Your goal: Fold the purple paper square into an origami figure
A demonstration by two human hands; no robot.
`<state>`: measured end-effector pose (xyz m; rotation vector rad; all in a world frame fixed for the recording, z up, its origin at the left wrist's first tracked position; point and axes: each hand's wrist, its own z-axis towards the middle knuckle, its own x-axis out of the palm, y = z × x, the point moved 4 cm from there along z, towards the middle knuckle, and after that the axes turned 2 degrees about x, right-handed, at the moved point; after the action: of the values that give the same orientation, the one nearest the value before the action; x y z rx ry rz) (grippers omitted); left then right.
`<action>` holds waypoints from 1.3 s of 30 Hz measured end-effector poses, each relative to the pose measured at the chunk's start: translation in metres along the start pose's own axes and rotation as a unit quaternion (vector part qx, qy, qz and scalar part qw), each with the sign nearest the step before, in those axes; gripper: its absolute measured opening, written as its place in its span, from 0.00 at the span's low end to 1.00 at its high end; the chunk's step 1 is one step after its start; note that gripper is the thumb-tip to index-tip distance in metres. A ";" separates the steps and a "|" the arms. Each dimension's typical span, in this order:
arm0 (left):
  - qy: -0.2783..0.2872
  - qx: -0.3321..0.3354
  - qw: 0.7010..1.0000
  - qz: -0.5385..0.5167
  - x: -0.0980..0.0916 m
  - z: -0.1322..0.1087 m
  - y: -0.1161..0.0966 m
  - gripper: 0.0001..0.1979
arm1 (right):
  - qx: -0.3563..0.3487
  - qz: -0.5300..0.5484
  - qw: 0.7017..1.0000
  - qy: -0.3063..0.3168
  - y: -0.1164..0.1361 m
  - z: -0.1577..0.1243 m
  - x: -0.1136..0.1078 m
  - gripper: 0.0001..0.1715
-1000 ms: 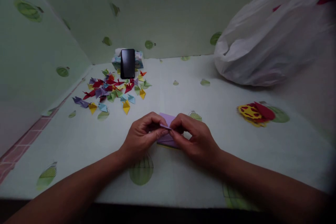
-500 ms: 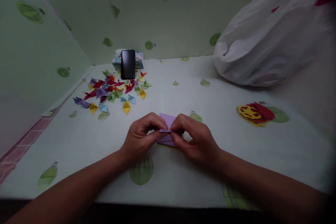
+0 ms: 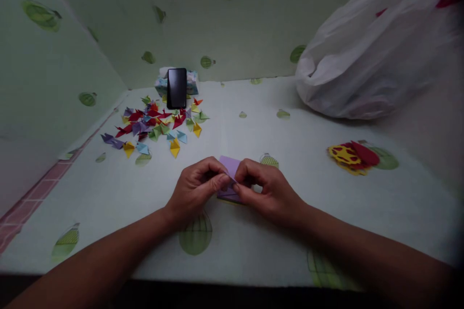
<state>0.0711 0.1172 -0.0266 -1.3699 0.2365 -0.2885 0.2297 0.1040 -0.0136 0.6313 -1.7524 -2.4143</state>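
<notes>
My left hand point(image 3: 195, 188) and my right hand point(image 3: 266, 190) meet at the middle of the table, fingertips pinched together on a small folded purple paper piece point(image 3: 231, 179). Under and behind the fingers lies a small stack of purple paper sheets point(image 3: 229, 164), mostly covered by my hands. A scatter of several small folded paper pieces point(image 3: 155, 125) in red, purple, yellow, blue and green lies at the back left.
A black phone point(image 3: 177, 88) stands upright against a tissue pack point(image 3: 191, 82) at the back. A large white plastic bag point(image 3: 377, 48) fills the right rear. Red and yellow paper cutouts point(image 3: 351, 154) lie at the right. Patterned walls enclose the left and back.
My fingertips have closed in tighter on the purple piece, which now shows less between them. The hands stay in the same place.
</notes>
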 end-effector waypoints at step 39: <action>-0.003 -0.064 0.983 -0.171 0.002 0.002 0.013 0.04 | 0.087 0.168 0.982 0.001 -0.013 -0.002 0.003 0.07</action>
<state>0.0748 0.1206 -0.0385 -1.5378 0.0124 -0.5626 0.2293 0.1059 -0.0272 0.3185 -1.9061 -2.0530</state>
